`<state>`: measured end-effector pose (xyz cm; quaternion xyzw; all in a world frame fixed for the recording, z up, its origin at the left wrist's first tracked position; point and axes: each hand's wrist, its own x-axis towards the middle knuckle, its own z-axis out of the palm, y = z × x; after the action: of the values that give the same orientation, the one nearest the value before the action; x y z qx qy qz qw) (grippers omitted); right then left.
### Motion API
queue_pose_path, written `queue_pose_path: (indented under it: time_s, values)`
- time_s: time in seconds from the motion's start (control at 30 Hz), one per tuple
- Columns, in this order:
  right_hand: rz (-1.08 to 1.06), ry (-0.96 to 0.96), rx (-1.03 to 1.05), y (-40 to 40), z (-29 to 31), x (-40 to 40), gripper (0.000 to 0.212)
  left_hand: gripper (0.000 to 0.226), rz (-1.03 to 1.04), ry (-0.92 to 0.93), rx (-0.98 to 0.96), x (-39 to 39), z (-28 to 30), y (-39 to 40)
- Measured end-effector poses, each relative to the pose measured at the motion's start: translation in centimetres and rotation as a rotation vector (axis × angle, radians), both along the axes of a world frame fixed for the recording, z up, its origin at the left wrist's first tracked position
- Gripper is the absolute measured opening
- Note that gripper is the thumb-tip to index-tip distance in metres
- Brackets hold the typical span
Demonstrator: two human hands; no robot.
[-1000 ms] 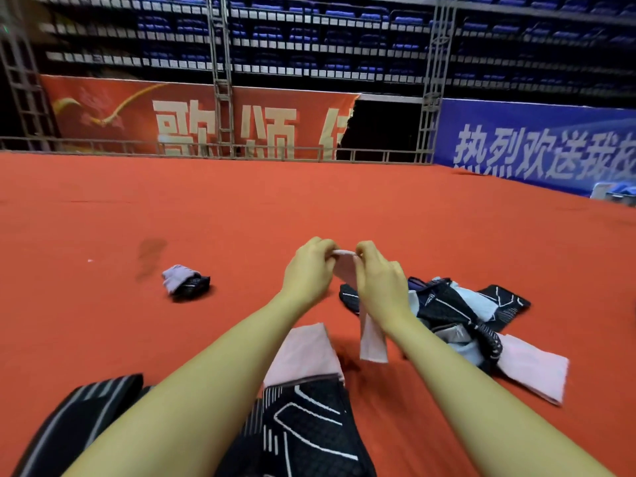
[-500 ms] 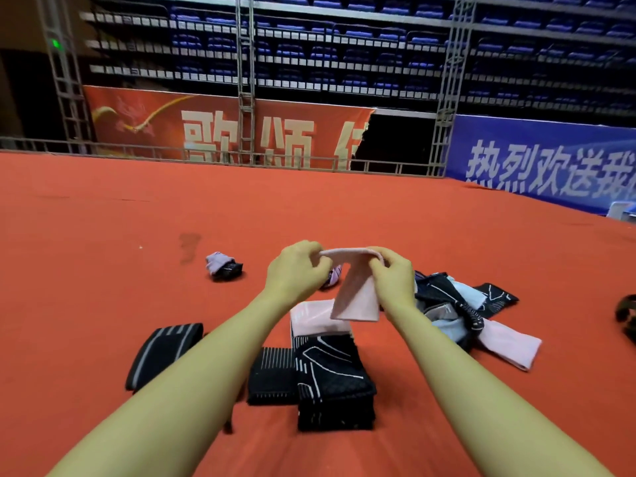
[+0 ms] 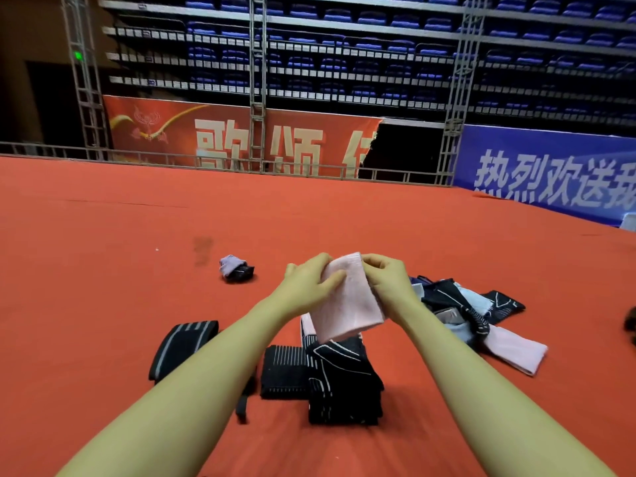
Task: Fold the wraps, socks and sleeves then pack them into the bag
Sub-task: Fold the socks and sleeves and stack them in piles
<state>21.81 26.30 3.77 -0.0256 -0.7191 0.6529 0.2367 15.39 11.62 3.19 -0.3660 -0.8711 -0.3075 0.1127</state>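
- red carpet (image 3: 103,304) is all around me, with blue seats far back.
- my left hand (image 3: 303,287) and right hand (image 3: 389,287) both pinch a pink sleeve (image 3: 347,301), held up over the folded pile (image 3: 340,383).
- more lies unfolded in the messy heap (image 3: 461,311) just to my right.
- i see no bag, so packing is not done.

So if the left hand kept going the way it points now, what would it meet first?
The right hand, probably: the left hand points rightward across the pink cloth both hold. Depth is hard to judge.
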Motion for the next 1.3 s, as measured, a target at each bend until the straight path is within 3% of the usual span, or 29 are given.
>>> queue_pose_path:
  time_s: [0.13, 0.23, 0.27, 0.4, 0.57, 0.77, 0.93, 1.07, 1.17, 1.3]
  values:
    - [-0.116, -0.066, 0.258, 0.8, -1.4, -0.5, 0.030, 0.025, 0.107, -0.103, 0.050, 0.3, -1.5, -0.1]
    - [-0.106, -0.140, 0.423, 1.0, -3.3, -0.8, 0.027, 0.026, 0.216, -0.209, 0.119, 0.0, -3.3, -0.2]
    - [-0.092, -0.163, 0.438, 0.9, -4.1, -0.8, 0.022, 0.028, 0.257, -0.227, 0.120, -0.1, -4.0, -0.2]
    - [-0.104, -0.170, 0.376, 0.6, -6.6, -0.8, 0.032, 0.038, 0.387, -0.244, 0.075, 0.0, -5.8, -0.3]
    - [-0.208, -0.108, 0.380, 1.3, -8.0, -1.5, 0.006, 0.044, 0.441, -0.244, -0.073, -0.3, -6.5, -0.2]
    - [-0.226, -0.121, 0.483, 1.3, -8.5, -2.4, 0.014, 0.044, 0.458, -0.374, -0.079, 0.5, -7.3, 0.1]
    - [-0.098, -0.377, 0.628, 1.0, -9.9, -2.5, 0.043, 0.045, 0.543, -0.296, -0.178, 1.5, -9.3, 0.3]
    - [-0.072, -0.615, 0.790, 0.8, -11.1, -1.8, 0.044, 0.048, 0.561, -0.231, -0.279, 1.8, -10.6, 0.5]
    - [-0.190, -0.605, 0.859, 0.6, -11.3, -1.5, 0.042, 0.050, 0.551, -0.153, -0.288, 2.1, -10.7, 0.9]
    - [-0.212, -0.479, 0.796, 0.1, -11.8, -1.3, 0.039, 0.051, 0.497, -0.075, -0.215, 2.2, -11.0, 1.0]
